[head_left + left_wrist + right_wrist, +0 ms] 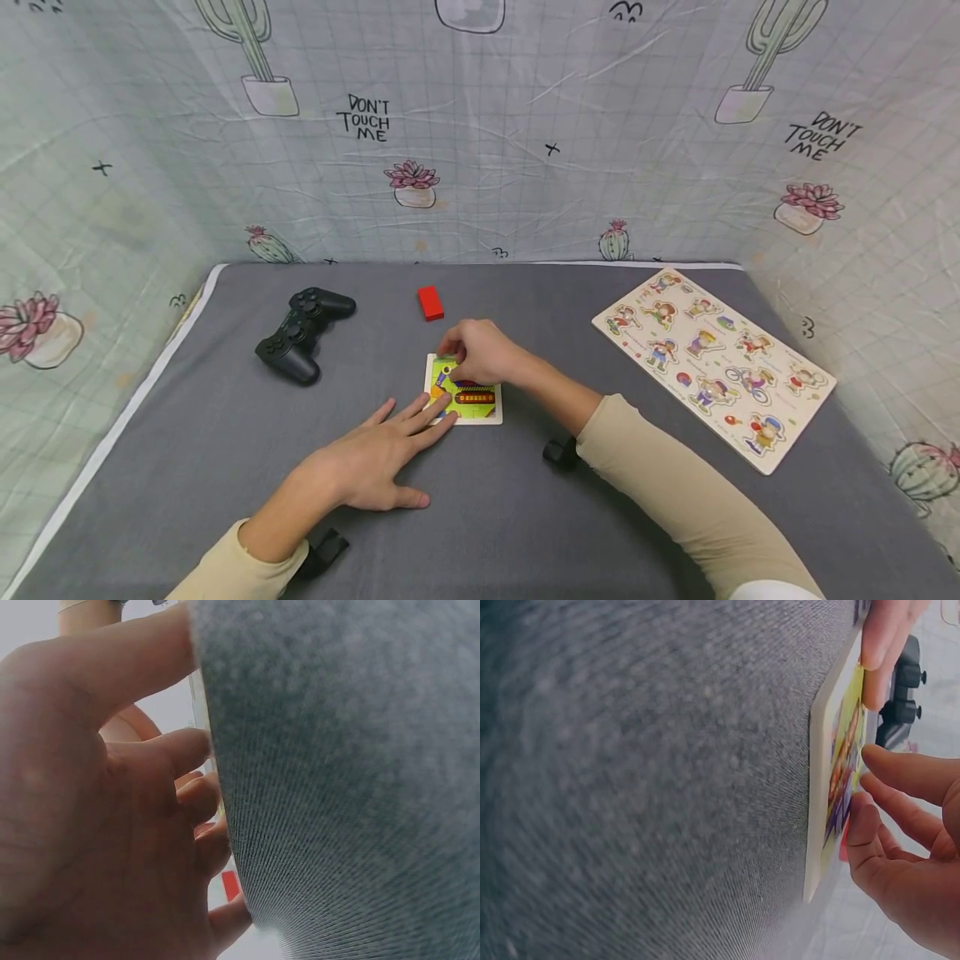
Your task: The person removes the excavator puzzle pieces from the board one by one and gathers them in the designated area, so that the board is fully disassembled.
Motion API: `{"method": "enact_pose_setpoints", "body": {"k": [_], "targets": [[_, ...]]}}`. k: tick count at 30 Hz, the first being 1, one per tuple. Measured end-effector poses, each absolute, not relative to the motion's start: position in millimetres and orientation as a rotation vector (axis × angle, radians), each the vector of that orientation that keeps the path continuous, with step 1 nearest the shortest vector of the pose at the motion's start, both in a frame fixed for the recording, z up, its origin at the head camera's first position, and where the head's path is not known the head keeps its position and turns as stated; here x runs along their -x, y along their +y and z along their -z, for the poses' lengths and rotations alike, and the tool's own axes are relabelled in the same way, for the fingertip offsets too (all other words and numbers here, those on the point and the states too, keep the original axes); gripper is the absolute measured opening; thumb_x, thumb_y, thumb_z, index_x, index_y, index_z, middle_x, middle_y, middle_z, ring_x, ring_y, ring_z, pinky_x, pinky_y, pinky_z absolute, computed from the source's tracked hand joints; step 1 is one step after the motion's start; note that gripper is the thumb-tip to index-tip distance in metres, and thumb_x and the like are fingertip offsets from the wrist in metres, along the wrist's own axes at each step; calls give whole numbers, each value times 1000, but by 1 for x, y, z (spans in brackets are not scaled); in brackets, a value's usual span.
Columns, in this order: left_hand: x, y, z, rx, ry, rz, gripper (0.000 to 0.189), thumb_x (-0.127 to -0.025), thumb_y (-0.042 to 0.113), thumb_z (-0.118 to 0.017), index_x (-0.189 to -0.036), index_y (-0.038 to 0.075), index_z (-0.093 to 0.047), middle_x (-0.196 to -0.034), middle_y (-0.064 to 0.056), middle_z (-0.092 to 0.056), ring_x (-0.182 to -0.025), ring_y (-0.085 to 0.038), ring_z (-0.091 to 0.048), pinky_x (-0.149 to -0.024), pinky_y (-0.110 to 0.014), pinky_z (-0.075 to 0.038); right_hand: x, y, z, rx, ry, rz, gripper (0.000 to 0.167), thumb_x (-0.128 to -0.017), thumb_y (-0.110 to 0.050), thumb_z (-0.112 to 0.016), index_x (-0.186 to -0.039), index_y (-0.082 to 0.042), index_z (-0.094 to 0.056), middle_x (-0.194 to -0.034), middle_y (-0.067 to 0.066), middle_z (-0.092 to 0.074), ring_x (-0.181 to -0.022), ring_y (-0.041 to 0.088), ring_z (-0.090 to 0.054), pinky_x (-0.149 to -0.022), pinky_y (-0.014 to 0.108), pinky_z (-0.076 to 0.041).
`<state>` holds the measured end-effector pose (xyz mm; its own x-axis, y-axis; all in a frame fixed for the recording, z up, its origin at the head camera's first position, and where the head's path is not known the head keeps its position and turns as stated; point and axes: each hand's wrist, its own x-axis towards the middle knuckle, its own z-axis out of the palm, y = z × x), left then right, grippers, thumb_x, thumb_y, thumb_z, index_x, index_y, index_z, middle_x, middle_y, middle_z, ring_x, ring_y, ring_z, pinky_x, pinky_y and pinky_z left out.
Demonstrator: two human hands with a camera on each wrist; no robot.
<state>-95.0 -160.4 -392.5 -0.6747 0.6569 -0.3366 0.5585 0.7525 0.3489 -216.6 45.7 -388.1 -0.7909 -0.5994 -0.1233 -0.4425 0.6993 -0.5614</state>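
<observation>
A small square picture puzzle (476, 399) with a white border and a green, orange and purple picture lies flat on the cloth. My left hand (367, 467) is spread with straight fingers, their tips resting on its left edge. From the upper right, my right hand (486, 353) reaches over the puzzle's top left, thumb and fingers curled together as they pinch at a puzzle piece. Those fingertips hide most of the piece. In the right wrist view the fingertips meet the puzzle's face (844, 769) near the left hand's fingers (881, 634).
A red block (431, 303) lies just beyond the puzzle. To the left is a black game controller (302, 333). A wooden board with children figures (712, 367) lies at the right. Patterned cloth walls (480, 167) enclose the grey surface (487, 525) at the back and sides.
</observation>
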Motion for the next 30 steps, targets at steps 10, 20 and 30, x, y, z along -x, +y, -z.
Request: {"method": "enact_pose_setpoints", "body": {"k": [10,20,30], "targets": [[95,-161,394,-921,2499,-293,100,-90,55,-76,-168,20,-23,-177,1,-7,-164,-26,-6,-128,-65,-12,218,41,392,825,2629,722,26,-86,-8,-84,-111,-8,-79,-101,4,-73,-85,12,-63,-76,23,-53],[95,-162,394,-920,2493,-321,99,-90,54,-76,-168,20,-24,-177,1,-8,-164,-26,-5,-128,-65,-11,220,38,392,832,2636,716,24,-85,-7,-84,-108,-7,-78,-98,3,-75,-87,12,-65,-80,23,-55],[96,-161,395,-904,2487,-320,100,-90,55,-76,-168,22,-23,-177,2,-9,-164,-25,-5,-128,-65,-11,218,38,391,820,2637,707,25,-86,-7,-84,-110,-8,-78,-98,3,-75,-91,14,-64,-83,27,-55]]}}
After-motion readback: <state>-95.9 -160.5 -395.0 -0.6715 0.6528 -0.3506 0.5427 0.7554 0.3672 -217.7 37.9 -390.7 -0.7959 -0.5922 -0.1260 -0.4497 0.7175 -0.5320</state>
